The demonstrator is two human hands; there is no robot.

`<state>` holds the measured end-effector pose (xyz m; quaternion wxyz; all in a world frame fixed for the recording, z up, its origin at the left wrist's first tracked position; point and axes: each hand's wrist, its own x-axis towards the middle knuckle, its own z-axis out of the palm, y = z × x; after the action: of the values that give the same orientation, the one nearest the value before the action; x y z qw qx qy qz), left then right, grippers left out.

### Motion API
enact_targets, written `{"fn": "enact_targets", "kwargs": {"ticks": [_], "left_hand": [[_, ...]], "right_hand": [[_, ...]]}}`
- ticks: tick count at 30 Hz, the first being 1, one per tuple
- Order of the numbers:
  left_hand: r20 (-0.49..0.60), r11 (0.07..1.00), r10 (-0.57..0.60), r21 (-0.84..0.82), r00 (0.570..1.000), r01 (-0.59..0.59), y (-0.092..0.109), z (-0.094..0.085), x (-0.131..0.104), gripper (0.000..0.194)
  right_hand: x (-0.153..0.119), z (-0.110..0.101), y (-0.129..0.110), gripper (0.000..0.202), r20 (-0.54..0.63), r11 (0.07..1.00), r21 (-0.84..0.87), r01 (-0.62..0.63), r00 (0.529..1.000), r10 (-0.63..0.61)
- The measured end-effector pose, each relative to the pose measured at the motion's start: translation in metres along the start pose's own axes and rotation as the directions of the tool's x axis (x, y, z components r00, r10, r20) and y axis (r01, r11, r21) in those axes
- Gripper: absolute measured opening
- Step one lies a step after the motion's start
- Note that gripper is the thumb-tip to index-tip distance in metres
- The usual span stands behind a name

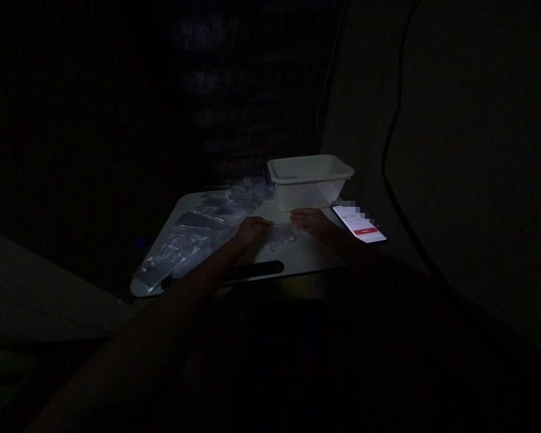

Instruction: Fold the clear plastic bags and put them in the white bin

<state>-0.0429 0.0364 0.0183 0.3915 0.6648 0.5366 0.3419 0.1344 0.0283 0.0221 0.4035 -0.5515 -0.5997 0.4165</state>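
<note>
Between my two hands a small clear plastic bag (284, 236) lies on the pale tabletop (306, 255). My left hand (251, 230) is at the bag's left side, its fingers together and pointing at the bag; the dim light hides whether they pinch its edge. My right hand (310, 221) is at the upper right of the bag, fingers stretched out and held low over it. Left of my hands, a spread of clear plastic bags (184, 243) covers much of the table, with more crumpled bags (241, 195) behind.
A white plastic tub (306, 191) stands at the back of the table. To its right lies a phone with a lit screen (363, 225). A dark slot (256, 269) runs along the front edge. A dark cable (390, 144) hangs down the right wall.
</note>
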Motion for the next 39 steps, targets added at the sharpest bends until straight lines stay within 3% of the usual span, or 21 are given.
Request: {"fn": "enact_targets", "kwargs": {"ticks": [3,6,10,14,21,39], "left_hand": [[0.091,0.903,0.163,0.388,0.982,-0.186,-0.003,0.001,-0.004,0.031],[0.248,0.691,0.191,0.653,0.950,-0.310,-0.003,0.008,-0.014,0.043],[0.324,0.513,0.111,0.791,0.940,-0.333,-0.003,0.020,-0.028,0.054],[0.371,0.471,0.153,0.787,0.916,-0.398,-0.002,0.026,-0.034,0.054],[0.386,0.494,0.097,0.781,0.917,-0.381,-0.002,0.030,-0.034,0.057],[0.373,0.426,0.034,0.834,0.927,-0.351,0.004,0.032,-0.039,0.055]], "right_hand": [[0.002,0.001,0.002,0.033,-0.112,0.926,-0.371,0.076,0.986,-0.126],[-0.001,0.010,0.003,0.036,-0.006,0.766,-0.598,0.235,0.955,-0.297],[-0.007,0.030,0.006,0.042,0.280,0.460,-0.762,0.455,0.873,-0.399],[-0.012,0.043,0.011,0.046,0.385,0.317,-0.803,0.505,0.845,-0.371],[-0.015,0.045,0.016,0.052,0.381,0.333,-0.818,0.470,0.875,-0.297],[-0.014,0.046,0.024,0.055,0.353,0.310,-0.858,0.409,0.909,-0.222]]}}
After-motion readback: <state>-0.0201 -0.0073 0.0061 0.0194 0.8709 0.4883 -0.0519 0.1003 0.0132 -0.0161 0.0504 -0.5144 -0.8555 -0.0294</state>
